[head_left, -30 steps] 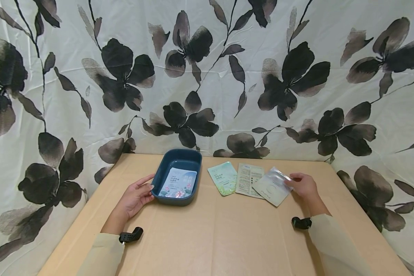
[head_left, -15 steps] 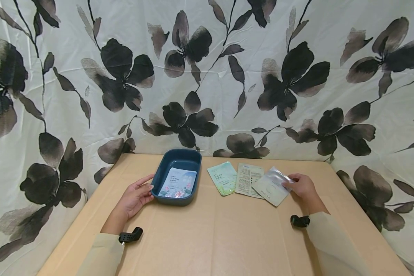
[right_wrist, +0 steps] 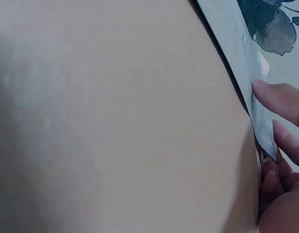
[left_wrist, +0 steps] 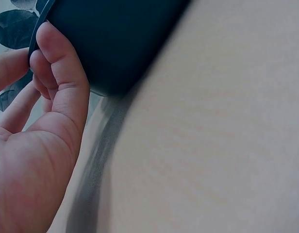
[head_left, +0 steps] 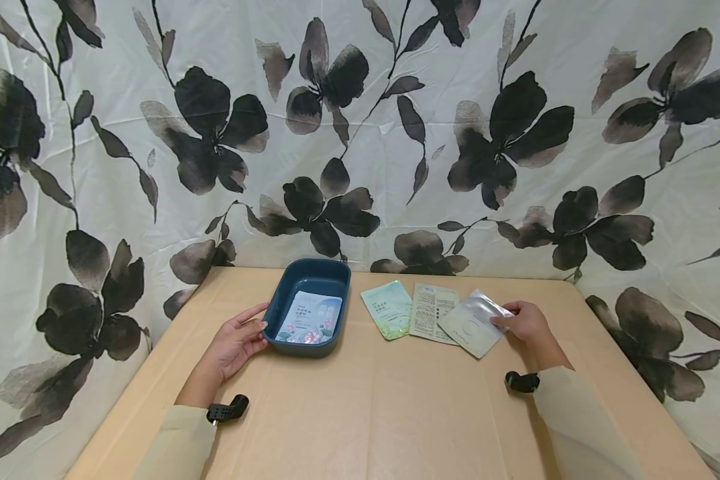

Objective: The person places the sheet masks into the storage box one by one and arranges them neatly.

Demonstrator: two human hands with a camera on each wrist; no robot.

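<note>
At the left, a dark blue plastic tub point(head_left: 282, 303) stands on the table with a blue-white flowered face mask packet point(head_left: 309, 319) lying in it. My left hand point(head_left: 235, 348) holds the tub at its left rim; the left wrist view shows the thumb and fingers point(left_wrist: 57, 63) bent at that edge. My right hand point(head_left: 529, 327) pinches the upper right corner of a silver-grey face mask packet point(head_left: 471, 327), thumb point(right_wrist: 280, 99) on its face and fingers behind. This packet overlaps a cream packet covered in print point(head_left: 432, 312). Left of those lies a light green packet point(head_left: 389, 308).
The light wooden table point(head_left: 360, 413) ends at the back against a white curtain point(head_left: 408, 200) with dark flowers. Black wrist cameras point(head_left: 228, 409) sit on both wrists, below beige sleeves.
The right hand has shifted very slightly left along the silver-grey packet's corner. The tub, the left hand and the other packets stay in place.
</note>
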